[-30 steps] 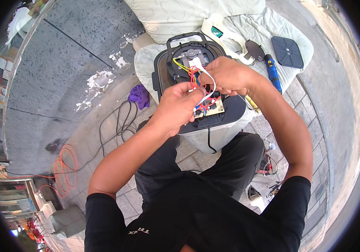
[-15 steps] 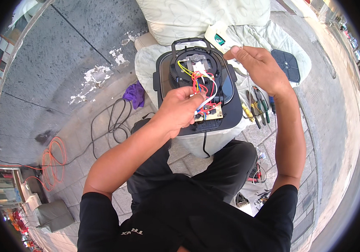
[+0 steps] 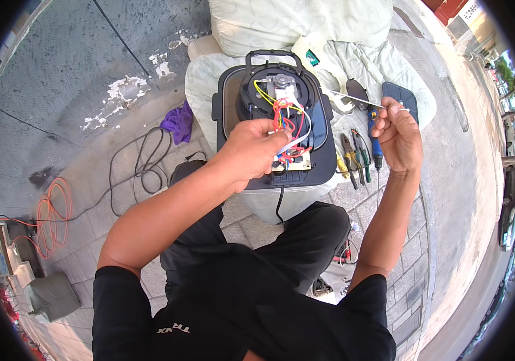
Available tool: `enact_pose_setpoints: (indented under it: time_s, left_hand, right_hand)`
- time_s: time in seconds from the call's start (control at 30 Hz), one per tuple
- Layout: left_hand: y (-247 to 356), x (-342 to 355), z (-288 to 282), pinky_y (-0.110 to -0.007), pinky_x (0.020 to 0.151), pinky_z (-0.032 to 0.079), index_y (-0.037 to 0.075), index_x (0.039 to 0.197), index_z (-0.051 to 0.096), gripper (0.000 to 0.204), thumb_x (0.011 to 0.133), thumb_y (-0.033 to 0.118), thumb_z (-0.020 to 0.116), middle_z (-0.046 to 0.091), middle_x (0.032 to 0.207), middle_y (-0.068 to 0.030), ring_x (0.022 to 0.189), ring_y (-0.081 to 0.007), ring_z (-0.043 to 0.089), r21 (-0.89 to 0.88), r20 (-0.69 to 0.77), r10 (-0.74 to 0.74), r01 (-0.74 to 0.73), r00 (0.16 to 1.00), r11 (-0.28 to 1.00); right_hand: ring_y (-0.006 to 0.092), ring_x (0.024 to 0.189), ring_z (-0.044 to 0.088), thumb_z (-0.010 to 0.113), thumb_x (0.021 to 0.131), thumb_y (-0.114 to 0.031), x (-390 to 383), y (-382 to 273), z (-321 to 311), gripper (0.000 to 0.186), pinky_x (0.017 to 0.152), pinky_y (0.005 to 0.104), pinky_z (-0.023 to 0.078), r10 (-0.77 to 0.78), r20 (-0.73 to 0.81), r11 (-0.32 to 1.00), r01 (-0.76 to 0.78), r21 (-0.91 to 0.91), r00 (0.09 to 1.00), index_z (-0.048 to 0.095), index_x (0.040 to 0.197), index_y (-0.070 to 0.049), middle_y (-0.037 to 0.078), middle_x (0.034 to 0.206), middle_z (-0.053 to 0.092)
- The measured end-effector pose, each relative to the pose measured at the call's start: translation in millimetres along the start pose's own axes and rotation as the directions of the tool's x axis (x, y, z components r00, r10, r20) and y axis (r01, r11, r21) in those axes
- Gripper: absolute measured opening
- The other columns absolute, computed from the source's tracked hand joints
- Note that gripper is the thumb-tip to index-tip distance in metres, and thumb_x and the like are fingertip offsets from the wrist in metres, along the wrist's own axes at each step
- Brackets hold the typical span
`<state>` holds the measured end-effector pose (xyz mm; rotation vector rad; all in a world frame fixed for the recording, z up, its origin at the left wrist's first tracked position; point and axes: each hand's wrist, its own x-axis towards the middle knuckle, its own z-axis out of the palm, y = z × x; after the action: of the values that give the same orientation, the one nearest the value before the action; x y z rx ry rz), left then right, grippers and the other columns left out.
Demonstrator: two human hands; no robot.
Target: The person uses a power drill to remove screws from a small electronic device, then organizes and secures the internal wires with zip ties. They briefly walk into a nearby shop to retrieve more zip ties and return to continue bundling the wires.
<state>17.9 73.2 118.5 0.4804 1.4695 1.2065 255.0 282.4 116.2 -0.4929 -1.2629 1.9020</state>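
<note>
A black kitchen appliance body [image 3: 323,157] with a raised handle lies opened in front of me. Red, yellow and white wires [image 3: 281,107] run from its round centre to a small circuit board [image 3: 298,162]. My left hand [image 3: 251,150] pinches the bundle of wires just above the board. Out to the right, my right hand [image 3: 399,135] is raised, thumb and fingers closed on one end of a thin white strip [image 3: 360,100], which looks like a cable tie. Its other end points toward the appliance.
Right of the appliance lie pliers [image 3: 351,157] and a blue-handled screwdriver [image 3: 376,144]. Beyond are a cream plastic frame [image 3: 311,45] and a dark square plate [image 3: 400,93] on pale cloth. A purple cloth [image 3: 177,122], black cable [image 3: 143,162] and orange cord [image 3: 53,210] lie at left.
My right hand has moved right and down, away from the appliance, and the white strip now shows in its fingers. My left hand still pinches the wires. The view has shifted slightly.
</note>
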Motion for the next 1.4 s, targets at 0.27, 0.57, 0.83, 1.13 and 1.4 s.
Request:
enact_pose_setpoints:
  time_s: [0.27,0.57,0.83,1.13,1.4]
  left_hand:
    - [-1,1,-1,-0.024,0.040,0.026,0.005,0.110,0.070,0.027,0.101,0.030,0.071,0.062,0.075,0.0015,0.045,-0.0038,0.038,-0.008,0.025,0.009,-0.009,1.000,1.000]
    - [-1,1,-1,-0.024,0.039,0.025,0.005,0.109,0.070,0.025,0.102,0.029,0.070,0.062,0.077,0.0016,0.044,-0.0033,0.037,-0.007,0.020,0.006,-0.006,1.000,1.000]
    - [-2,2,-2,-0.023,0.038,0.025,0.005,0.109,0.070,0.022,0.103,0.026,0.069,0.064,0.079,0.0010,0.045,-0.0028,0.037,-0.014,0.015,-0.023,0.024,1.000,1.000]
    - [-1,3,-3,-0.024,0.037,0.027,0.003,0.108,0.070,0.023,0.103,0.026,0.069,0.066,0.084,-0.0003,0.045,-0.0033,0.039,-0.022,0.019,-0.028,0.028,0.999,0.999]
    - [-3,5,-4,-0.023,0.036,0.028,0.002,0.109,0.071,0.024,0.103,0.025,0.069,0.069,0.088,-0.0014,0.044,-0.0031,0.039,-0.018,0.035,-0.017,0.018,0.999,1.000]
  right_hand:
    - [0.0200,0.074,0.073,0.058,0.108,-0.018,-22,40,-8,0.028,0.066,0.0350,0.063,0.056,-0.027,0.997,-0.054,0.059,0.998,0.066,0.118,0.007,0.012,0.092,0.073]
    - [0.0165,0.070,0.071,0.056,0.107,-0.016,-26,84,8,0.025,0.062,0.0330,0.063,0.176,-0.214,0.966,-0.127,0.224,0.961,0.066,0.115,0.005,0.008,0.088,0.072]
    - [0.0160,0.063,0.066,0.057,0.105,-0.011,-37,98,16,0.026,0.056,0.0327,0.058,0.144,-0.314,0.985,-0.104,0.140,0.939,0.062,0.122,0.008,0.008,0.083,0.068]
    - [0.0146,0.058,0.063,0.059,0.103,-0.007,-45,102,22,0.024,0.050,0.0299,0.049,0.160,-0.342,0.986,-0.132,0.104,0.926,0.063,0.121,0.008,0.008,0.079,0.068]
    - [0.0134,0.057,0.062,0.061,0.102,-0.008,-39,92,23,0.023,0.049,0.0285,0.048,0.074,-0.360,0.997,-0.078,0.002,0.930,0.066,0.119,0.007,0.008,0.079,0.069]
